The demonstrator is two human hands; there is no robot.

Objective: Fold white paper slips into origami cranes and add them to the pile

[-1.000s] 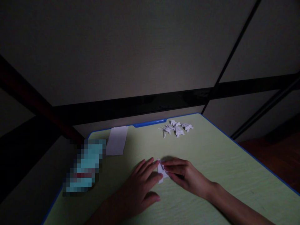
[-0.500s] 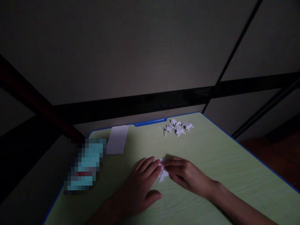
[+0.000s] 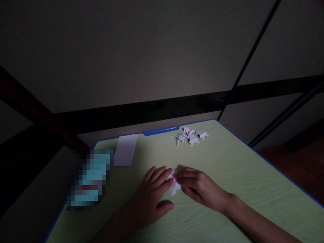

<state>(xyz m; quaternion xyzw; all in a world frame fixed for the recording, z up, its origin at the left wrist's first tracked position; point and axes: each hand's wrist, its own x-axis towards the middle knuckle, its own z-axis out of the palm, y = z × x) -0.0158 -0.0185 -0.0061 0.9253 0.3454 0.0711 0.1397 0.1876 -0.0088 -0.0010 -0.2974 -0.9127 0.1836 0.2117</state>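
Observation:
A small folded piece of white paper [image 3: 175, 190], an origami figure with pointed corners, lies flat on the table between my hands. My left hand [image 3: 154, 194] rests palm down with fingers stretched out and thumb apart, its fingertips on the paper's left side. From the right, my right hand [image 3: 196, 184] has its fingers drawn together on the paper's upper right part. The fingers of both hands cover much of the figure, so its folds show only in part.
Several finished-looking white origami figures [image 3: 192, 139] stand at the back right, with thin paper strips beside them. A white paper sheet [image 3: 125, 150] lies at the back left, near a blurred-out turquoise object [image 3: 92, 179]. The green table [image 3: 227, 162] has a blue edge and stands against a cabinet.
My left fingers have shifted slightly, with the fingertips a little more spread over the paper. My right hand stays nearly the same. The view has moved very slightly.

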